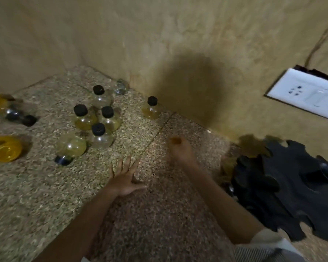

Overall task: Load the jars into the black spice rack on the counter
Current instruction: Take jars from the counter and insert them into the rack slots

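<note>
Here, at nine o'clock on the speckled desk [45, 195], two yellow containers [5, 148] lie near a toppled jar [17, 114]. Toward ten o'clock four black-capped jars [82, 119] stand clustered, with a tipped jar [70, 146] at their seven o'clock and a capless jar [120, 86] by the wall at their one. A lone jar [151, 108] stands upright at their three. The left hand [124, 178] spreads straight fingers, holding nothing. The right hand [180, 150], at its one o'clock, is blurred, so I cannot tell its grip. The black spice rack [292, 195] sits at four o'clock.

Speckled stone counter [45, 195], tan wall [159, 35], white socket plate [307, 95].
</note>
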